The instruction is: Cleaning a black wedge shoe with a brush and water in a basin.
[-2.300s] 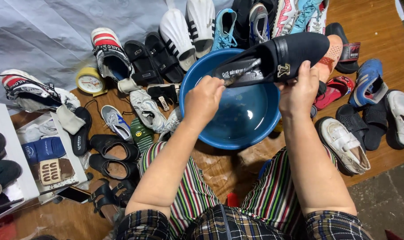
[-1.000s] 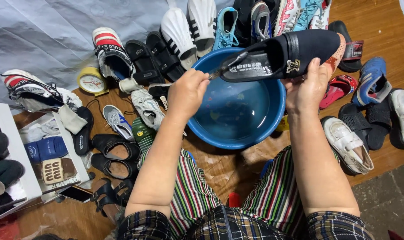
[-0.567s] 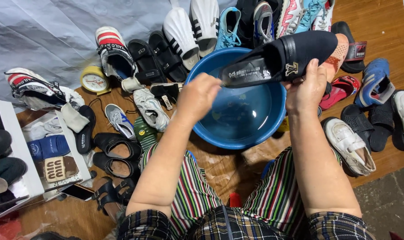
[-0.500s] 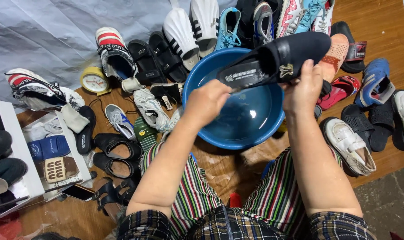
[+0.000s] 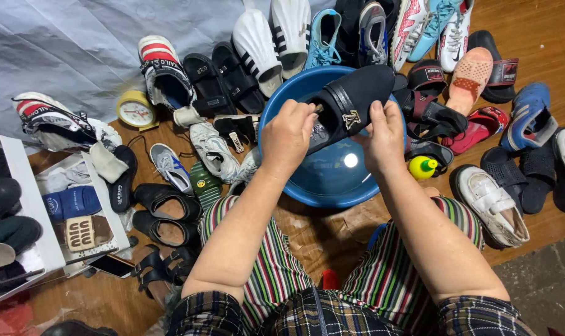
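Landmark: blue basin [image 5: 282,118], round, on the wooden floor in front of the seated person's knees; all places below are given from it.

Shoe in hand: black loafer [image 5: 351,99] with a metal buckle, held above the basin's middle, toe towards the far rim, tilted so the opening faces the left hand. It is kept over the bowl, presumably so that drips or dirt fall inside.

Right hand [image 5: 382,140]: over the near-right part of the basin, fingers wrapped round the loafer's side and heel, steadying it.

Left hand [image 5: 288,137]: over the near-left part of the basin, fingers clenched on something small at the shoe's opening; what it is cannot be told, as the hand hides it.

Basin contents: wet blue floor with a bright glint; depth of water cannot be told.

Yellow bottle [image 5: 422,167]: just outside the right rim, green cap, within easy reach of the right hand.

White shoe [image 5: 490,205]: right of the basin, beyond the bottle, lying on its side.

Yellow clock [image 5: 135,112]: well left of the basin, at the edge of the grey sheet [image 5: 64,50].

Other footwear: ringed round the far and left sides of the basin.
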